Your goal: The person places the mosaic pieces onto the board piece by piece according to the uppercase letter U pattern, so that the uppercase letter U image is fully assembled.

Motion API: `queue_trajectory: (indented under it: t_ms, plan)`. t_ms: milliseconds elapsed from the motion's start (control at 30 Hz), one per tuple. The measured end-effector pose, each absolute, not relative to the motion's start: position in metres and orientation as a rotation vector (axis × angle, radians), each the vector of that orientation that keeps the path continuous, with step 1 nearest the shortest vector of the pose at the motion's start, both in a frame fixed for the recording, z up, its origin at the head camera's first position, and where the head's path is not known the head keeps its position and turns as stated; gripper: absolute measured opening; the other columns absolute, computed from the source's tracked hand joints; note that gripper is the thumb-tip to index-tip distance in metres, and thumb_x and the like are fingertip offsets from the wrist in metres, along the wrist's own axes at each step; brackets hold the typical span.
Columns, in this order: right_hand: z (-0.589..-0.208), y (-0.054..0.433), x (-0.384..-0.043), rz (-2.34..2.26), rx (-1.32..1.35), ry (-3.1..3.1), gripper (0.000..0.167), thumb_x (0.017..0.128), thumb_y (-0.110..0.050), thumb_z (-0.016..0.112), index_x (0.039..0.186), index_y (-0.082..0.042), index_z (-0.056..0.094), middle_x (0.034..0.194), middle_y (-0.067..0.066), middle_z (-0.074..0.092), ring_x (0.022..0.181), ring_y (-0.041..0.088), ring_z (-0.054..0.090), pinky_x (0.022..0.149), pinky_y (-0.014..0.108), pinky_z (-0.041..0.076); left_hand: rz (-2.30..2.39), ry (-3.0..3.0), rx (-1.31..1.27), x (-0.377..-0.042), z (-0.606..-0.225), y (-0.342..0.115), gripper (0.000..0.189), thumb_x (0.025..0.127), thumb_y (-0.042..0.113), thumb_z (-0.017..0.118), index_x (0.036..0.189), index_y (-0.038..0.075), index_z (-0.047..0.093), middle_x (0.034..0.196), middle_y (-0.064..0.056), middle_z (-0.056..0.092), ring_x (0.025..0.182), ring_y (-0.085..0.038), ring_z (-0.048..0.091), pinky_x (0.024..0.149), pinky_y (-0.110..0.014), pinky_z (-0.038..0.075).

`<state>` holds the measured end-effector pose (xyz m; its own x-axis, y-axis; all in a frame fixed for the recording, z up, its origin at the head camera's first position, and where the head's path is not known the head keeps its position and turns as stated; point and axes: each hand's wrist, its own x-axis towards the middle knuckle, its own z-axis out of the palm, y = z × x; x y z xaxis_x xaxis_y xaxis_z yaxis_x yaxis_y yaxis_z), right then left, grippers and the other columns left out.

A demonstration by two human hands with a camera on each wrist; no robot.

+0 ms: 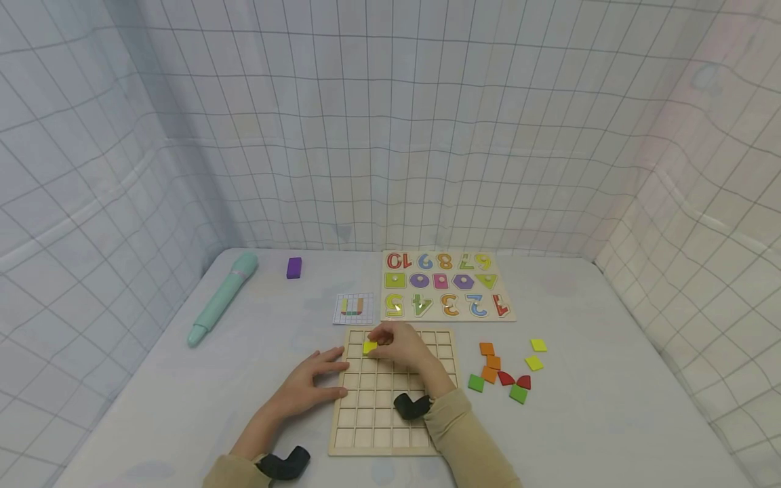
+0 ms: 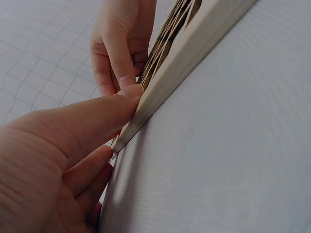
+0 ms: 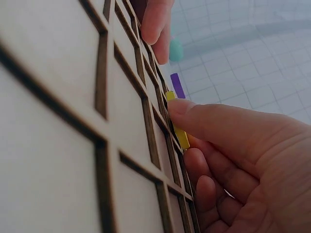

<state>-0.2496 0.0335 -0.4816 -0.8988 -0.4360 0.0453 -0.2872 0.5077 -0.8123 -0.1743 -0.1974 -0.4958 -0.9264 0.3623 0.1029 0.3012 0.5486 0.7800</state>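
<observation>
A wooden grid board (image 1: 365, 418) with raised dividers lies in front of me. My right hand (image 1: 404, 347) pinches a yellow square tile (image 1: 369, 348) between thumb and fingers, over the upper left cells of the grid. In the right wrist view the yellow tile (image 3: 181, 138) stands tilted at the dividers, with the thumb on its face. My left hand (image 1: 303, 385) rests at the board's left edge, its fingers extended and their tips against the frame. From the left wrist view, the left thumb (image 2: 104, 109) touches the board's side.
Loose orange (image 1: 486, 348), red (image 1: 524, 382), green (image 1: 476, 383) and yellow (image 1: 538, 345) tiles lie right of the grid. Behind it are a pattern card (image 1: 366, 318) and a number-and-shape puzzle (image 1: 448, 320). A purple block (image 1: 294, 268) and a teal pen-shaped stick (image 1: 223, 298) lie back left.
</observation>
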Motion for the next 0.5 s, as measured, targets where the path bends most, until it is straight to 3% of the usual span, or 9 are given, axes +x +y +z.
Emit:
queue_trajectory:
  t_ms: [500]
  plan:
    - [-0.4802, 0.0333, -0.2488, -1.309, -0.626, 2.574, 0.024, 0.075, -0.019, 0.08, 0.096, -0.016, 0.07, 0.085, -0.009, 0.06, 0.078, 0.009, 0.055, 0.071, 0.024, 0.049, 1.334, 2.717, 0.604, -0.174, -0.4957, -0.1977, 0.051, 0.076, 0.035, 0.077, 0.117, 0.007, 0.066, 0.142, -0.012, 0.044, 0.135, -0.033, 0.033, 0.115, -0.05, 0.013]
